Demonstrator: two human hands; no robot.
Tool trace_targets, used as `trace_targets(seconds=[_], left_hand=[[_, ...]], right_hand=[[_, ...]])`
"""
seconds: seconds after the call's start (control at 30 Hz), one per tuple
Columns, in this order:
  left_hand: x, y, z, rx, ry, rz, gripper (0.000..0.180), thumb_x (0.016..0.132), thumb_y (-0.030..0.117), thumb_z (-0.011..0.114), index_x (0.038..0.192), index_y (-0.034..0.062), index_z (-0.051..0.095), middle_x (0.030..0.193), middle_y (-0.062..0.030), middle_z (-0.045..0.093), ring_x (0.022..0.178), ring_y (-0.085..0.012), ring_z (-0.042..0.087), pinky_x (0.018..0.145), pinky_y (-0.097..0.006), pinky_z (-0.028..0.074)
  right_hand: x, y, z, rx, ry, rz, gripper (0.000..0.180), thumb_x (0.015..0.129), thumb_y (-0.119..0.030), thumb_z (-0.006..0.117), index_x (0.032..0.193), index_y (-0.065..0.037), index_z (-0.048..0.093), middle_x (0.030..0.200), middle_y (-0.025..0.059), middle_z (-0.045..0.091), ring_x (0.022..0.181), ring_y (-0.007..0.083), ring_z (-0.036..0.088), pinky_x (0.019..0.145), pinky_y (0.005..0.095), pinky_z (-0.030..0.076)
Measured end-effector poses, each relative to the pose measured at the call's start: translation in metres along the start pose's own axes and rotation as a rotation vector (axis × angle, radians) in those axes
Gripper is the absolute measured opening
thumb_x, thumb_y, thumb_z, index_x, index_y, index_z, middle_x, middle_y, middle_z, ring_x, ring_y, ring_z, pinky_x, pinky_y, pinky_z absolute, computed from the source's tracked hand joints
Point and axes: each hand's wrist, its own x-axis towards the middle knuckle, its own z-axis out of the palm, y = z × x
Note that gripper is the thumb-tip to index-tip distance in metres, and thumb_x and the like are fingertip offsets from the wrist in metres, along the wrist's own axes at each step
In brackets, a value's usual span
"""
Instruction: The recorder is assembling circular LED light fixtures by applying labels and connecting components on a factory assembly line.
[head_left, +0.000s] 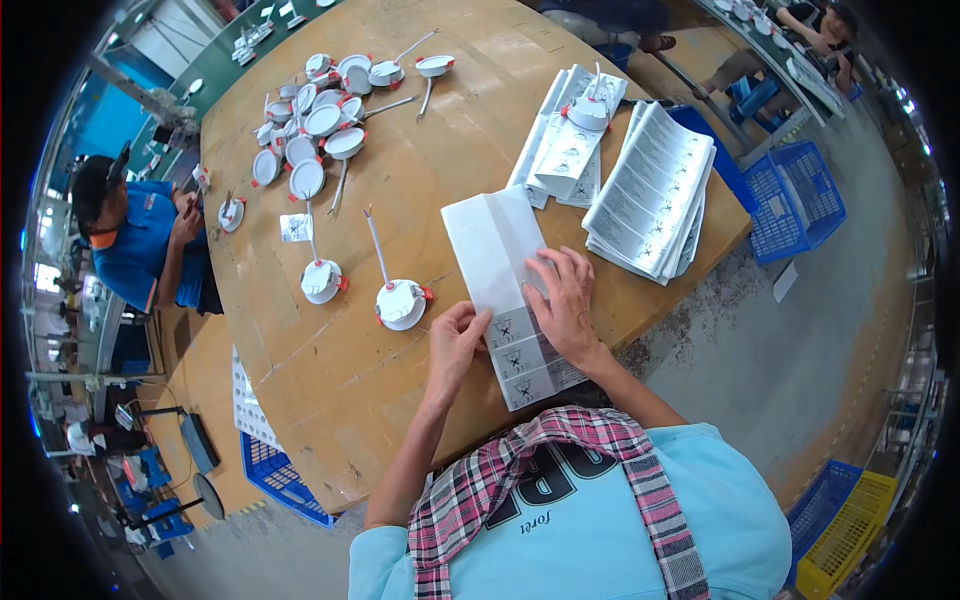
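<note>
A sheet of grey printed labels on white backing paper (pixel 480 235) lies at the table's near edge. Most of its upper part is bare; a few printed labels show at the lower end. My left hand (pixel 458 345) pinches the left edge of the sheet between thumb and fingers. Over its right side rests my right hand (pixel 563 305), fingers spread on the paper, though its palm side is hidden. Just left of my left hand sits a round white downlight (pixel 402 304) with red clips and an upright cable. Another such downlight (pixel 321 281) stands farther left, near a loose label (pixel 296 228).
Many white downlights (pixel 322 120) cluster at the far left. Label sheet stacks (pixel 650 195) lie at the right, one weighted by a downlight (pixel 588 113). A co-worker in blue (pixel 150 240) works at the left edge. Blue crates (pixel 795 200) stand on the floor.
</note>
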Motion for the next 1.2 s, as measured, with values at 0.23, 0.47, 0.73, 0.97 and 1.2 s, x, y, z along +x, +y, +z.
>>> trace_targets(seconds=[0.23,0.47,0.73,0.97,1.2], left_hand=[[0.008,0.020,-0.002,-0.106,-0.034,-0.062,0.026,0.094,0.018,0.051,0.105,-0.0030,0.060,0.087,-0.0012,0.063,0.074,-0.0063,0.057,0.064,-0.021,0.045],[0.015,0.017,-0.018,-0.022,-0.029,-0.021,0.028,0.094,0.017,0.049,0.113,-0.0031,0.057,0.084,0.0015,0.061,0.073,-0.0057,0.054,0.066,-0.021,0.042],[0.008,0.012,-0.006,0.316,0.089,0.085,0.042,0.093,0.011,0.050,0.131,-0.0052,0.041,0.094,-0.0089,0.066,0.080,-0.0082,0.057,0.071,-0.021,0.043],[0.021,0.010,-0.006,0.197,0.085,0.156,0.042,0.093,0.009,0.048,0.132,-0.0035,0.039,0.072,0.0017,0.056,0.064,-0.0047,0.045,0.057,-0.020,0.035],[0.016,-0.004,-0.009,0.265,0.232,0.288,0.040,0.089,0.008,0.052,0.128,0.0002,0.045,0.065,-0.0098,0.055,0.059,-0.0133,0.053,0.056,-0.029,0.043]], right_hand=[[0.014,0.002,-0.002,0.027,-0.016,-0.002,0.035,0.078,-0.015,0.064,0.111,-0.006,0.057,0.121,0.0114,0.047,0.118,0.0339,0.036,0.102,0.0490,0.025],[0.050,-0.002,-0.035,0.246,0.012,-0.143,0.021,0.079,-0.005,0.062,0.100,-0.005,0.061,0.108,0.0133,0.054,0.105,0.0324,0.049,0.090,0.0413,0.038],[0.192,0.114,-0.090,0.094,0.335,-0.009,0.011,0.085,-0.007,0.059,0.092,-0.001,0.064,0.094,0.0163,0.061,0.090,0.0321,0.060,0.080,0.0388,0.046],[0.241,0.175,-0.053,-0.167,0.055,-0.028,0.034,0.081,-0.028,0.066,0.105,-0.004,0.063,0.101,0.0190,0.059,0.100,0.0352,0.055,0.088,0.0407,0.043],[0.239,0.178,-0.033,-0.189,-0.177,-0.056,0.063,0.070,-0.027,0.071,0.127,-0.009,0.051,0.124,0.0181,0.051,0.120,0.0353,0.042,0.105,0.0420,0.029]])
